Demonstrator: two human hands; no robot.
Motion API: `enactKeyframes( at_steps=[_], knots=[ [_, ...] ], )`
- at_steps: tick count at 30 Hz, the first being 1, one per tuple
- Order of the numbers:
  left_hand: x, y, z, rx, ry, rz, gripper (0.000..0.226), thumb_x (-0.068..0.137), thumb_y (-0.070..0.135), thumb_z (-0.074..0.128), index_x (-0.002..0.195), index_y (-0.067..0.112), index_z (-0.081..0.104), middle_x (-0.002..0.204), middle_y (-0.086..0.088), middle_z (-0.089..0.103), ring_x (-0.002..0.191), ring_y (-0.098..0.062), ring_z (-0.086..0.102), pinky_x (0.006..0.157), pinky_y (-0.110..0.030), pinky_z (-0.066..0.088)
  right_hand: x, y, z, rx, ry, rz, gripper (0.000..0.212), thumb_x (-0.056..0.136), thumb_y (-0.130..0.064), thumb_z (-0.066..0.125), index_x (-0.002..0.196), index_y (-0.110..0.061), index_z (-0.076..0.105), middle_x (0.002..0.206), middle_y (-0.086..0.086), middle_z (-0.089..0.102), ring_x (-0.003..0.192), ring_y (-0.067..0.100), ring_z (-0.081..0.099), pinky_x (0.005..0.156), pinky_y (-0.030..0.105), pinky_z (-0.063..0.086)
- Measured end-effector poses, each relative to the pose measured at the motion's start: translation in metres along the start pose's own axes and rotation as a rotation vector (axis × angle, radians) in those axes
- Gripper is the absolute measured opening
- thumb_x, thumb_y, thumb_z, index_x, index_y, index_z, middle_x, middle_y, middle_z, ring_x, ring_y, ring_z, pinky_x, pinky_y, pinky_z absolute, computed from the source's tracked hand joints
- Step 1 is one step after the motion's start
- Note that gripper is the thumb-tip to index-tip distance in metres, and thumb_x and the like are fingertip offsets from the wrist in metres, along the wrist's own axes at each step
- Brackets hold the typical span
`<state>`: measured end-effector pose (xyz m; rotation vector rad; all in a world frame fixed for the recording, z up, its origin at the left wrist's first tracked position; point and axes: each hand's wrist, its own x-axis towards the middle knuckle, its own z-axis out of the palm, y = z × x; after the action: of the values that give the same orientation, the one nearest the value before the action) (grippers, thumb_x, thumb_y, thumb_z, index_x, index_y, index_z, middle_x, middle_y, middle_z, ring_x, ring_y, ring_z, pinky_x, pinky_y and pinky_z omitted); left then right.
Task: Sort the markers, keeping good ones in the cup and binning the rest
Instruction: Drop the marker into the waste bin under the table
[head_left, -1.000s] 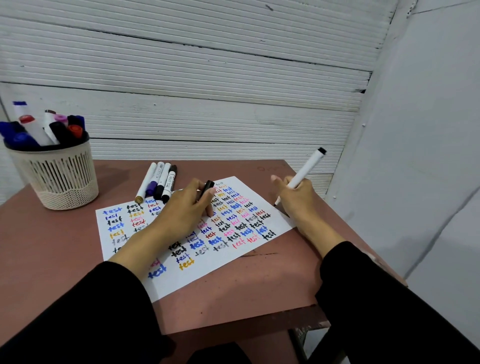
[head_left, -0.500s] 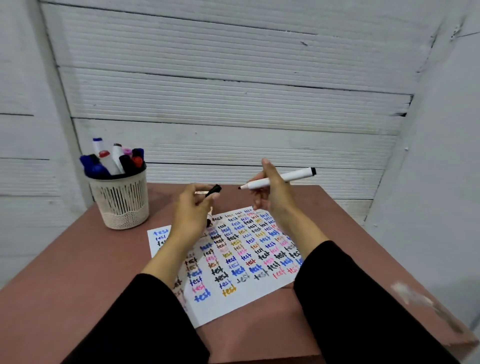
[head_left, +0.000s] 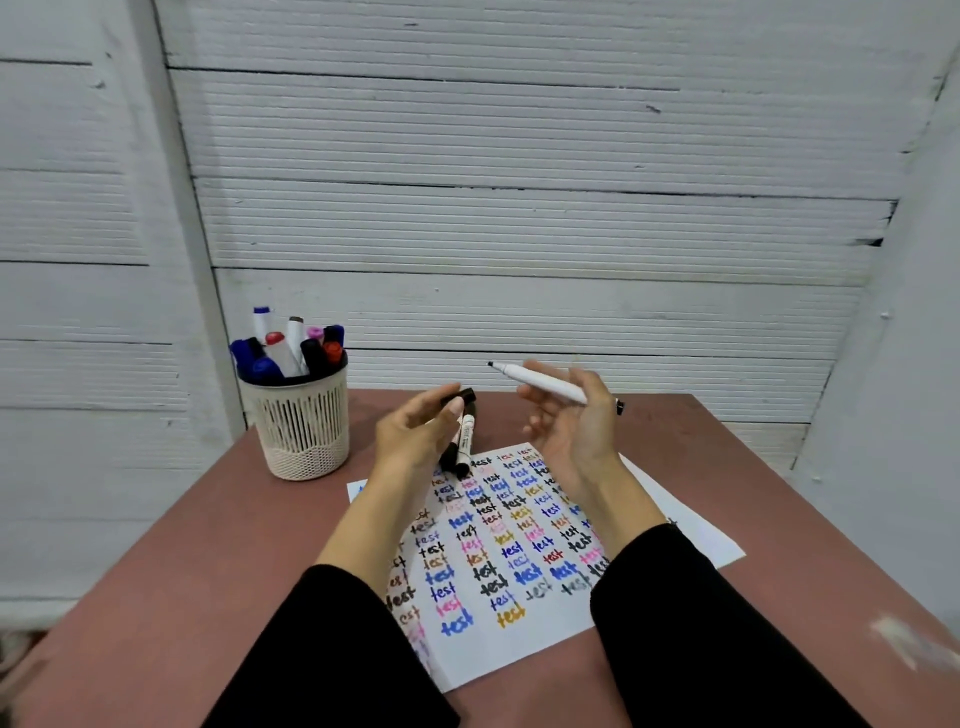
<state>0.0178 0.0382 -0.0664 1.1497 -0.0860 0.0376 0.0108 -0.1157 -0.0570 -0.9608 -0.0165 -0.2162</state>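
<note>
White ribbed-panel wall behind, reddish-brown table (head_left: 218, 561) in front. White test sheet (head_left: 519, 561), covered in coloured "test" scribbles, lies centre, likely the ink check. Cream slatted plastic cup (head_left: 298, 431) stands at the table's far left, packed with capped markers, presumably keepers. Right hand (head_left: 574, 415) holds the uncapped white marker (head_left: 545, 386) above the sheet, tip toward the left hand (head_left: 415, 431), which pinches its black cap (head_left: 460, 397): set up for recapping, I'd judge. Untested markers (head_left: 460, 447) lie on the table under the hands. No bin visible.
</note>
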Motion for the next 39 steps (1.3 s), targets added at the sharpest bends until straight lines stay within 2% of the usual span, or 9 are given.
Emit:
enactKeyframes(
  at_steps=[4,8,12,19,27,30,32,36,39],
  knots=[
    [0.000,0.000,-0.001,0.007,0.034,-0.014,0.036,0.083,-0.003,0.065,0.118,0.007,0.063,0.110,-0.008,0.065,0.102,-0.018,0.063,0.091,-0.025,0.051,-0.004,0.000,-0.002,-0.037,0.056,0.024,0.026,0.093,-0.022,0.042,0.085,-0.006,0.061,0.061,0.007,0.063,0.047,0.011,0.039,0.048,0.024,0.039],
    [0.002,-0.002,-0.002,-0.020,0.062,-0.018,0.020,0.082,-0.003,0.068,0.096,0.011,0.063,0.099,-0.008,0.067,0.090,-0.016,0.066,0.084,-0.024,0.053,-0.004,0.000,0.002,-0.064,0.118,0.038,0.025,0.092,-0.019,0.048,0.068,-0.012,0.054,0.050,0.002,0.051,0.043,0.010,0.033,0.048,0.023,0.034],
    [0.003,-0.004,-0.003,-0.064,0.035,-0.020,0.018,0.079,-0.002,0.070,0.092,0.009,0.067,0.080,-0.003,0.074,0.076,-0.011,0.069,0.074,-0.019,0.057,-0.005,0.000,0.001,-0.048,0.144,0.052,0.025,0.091,-0.020,0.050,0.068,-0.013,0.053,0.049,0.000,0.050,0.044,0.009,0.032,0.047,0.021,0.032],
    [0.001,0.000,-0.002,-0.167,0.018,-0.058,0.015,0.082,-0.002,0.067,0.094,0.008,0.069,0.087,-0.004,0.072,0.079,-0.012,0.068,0.077,-0.020,0.057,-0.004,-0.001,0.002,-0.051,0.216,0.046,0.022,0.090,-0.018,0.052,0.068,-0.016,0.052,0.045,-0.004,0.044,0.048,0.009,0.033,0.046,0.020,0.031],
    [0.000,-0.003,0.000,-0.146,-0.003,-0.079,0.014,0.083,0.000,0.067,0.094,0.008,0.070,0.085,-0.002,0.072,0.077,-0.010,0.067,0.078,-0.022,0.057,-0.003,0.006,0.002,-0.121,0.042,0.105,0.022,0.088,-0.036,0.067,0.082,-0.016,0.059,0.047,-0.008,0.033,0.042,0.004,0.030,0.042,0.017,0.032],
    [0.003,0.000,-0.004,-0.267,0.055,-0.058,0.016,0.086,0.003,0.064,0.101,0.006,0.068,0.087,-0.002,0.072,0.082,-0.009,0.067,0.079,-0.025,0.057,-0.008,0.000,0.000,-0.076,-0.141,0.210,0.041,0.092,-0.047,0.053,0.099,-0.011,0.072,0.062,-0.001,0.054,0.052,0.008,0.042,0.045,0.019,0.039],
    [0.006,0.001,-0.008,-0.334,0.078,-0.050,0.022,0.087,0.004,0.064,0.109,0.003,0.066,0.097,-0.005,0.071,0.088,-0.013,0.066,0.079,-0.025,0.058,-0.008,-0.001,-0.001,-0.068,-0.212,0.265,0.046,0.093,-0.039,0.044,0.108,-0.006,0.071,0.076,0.008,0.065,0.058,0.011,0.049,0.046,0.020,0.043],
    [0.006,0.001,-0.010,-0.333,0.194,-0.022,0.033,0.089,0.007,0.063,0.121,0.000,0.062,0.117,-0.013,0.067,0.108,-0.023,0.064,0.087,-0.031,0.056,-0.005,0.002,0.001,-0.280,-0.174,0.155,0.013,0.093,-0.014,0.058,0.101,-0.005,0.061,0.084,0.014,0.070,0.057,0.012,0.052,0.044,0.019,0.042],
    [0.008,0.001,-0.011,-0.229,0.276,0.054,0.029,0.085,0.009,0.068,0.114,0.002,0.067,0.112,-0.016,0.069,0.107,-0.026,0.066,0.096,-0.040,0.052,-0.004,0.007,-0.003,-0.757,-0.147,-0.078,0.005,0.088,-0.015,0.069,0.089,-0.010,0.068,0.081,0.004,0.068,0.063,0.010,0.053,0.053,0.019,0.040]
  ],
)
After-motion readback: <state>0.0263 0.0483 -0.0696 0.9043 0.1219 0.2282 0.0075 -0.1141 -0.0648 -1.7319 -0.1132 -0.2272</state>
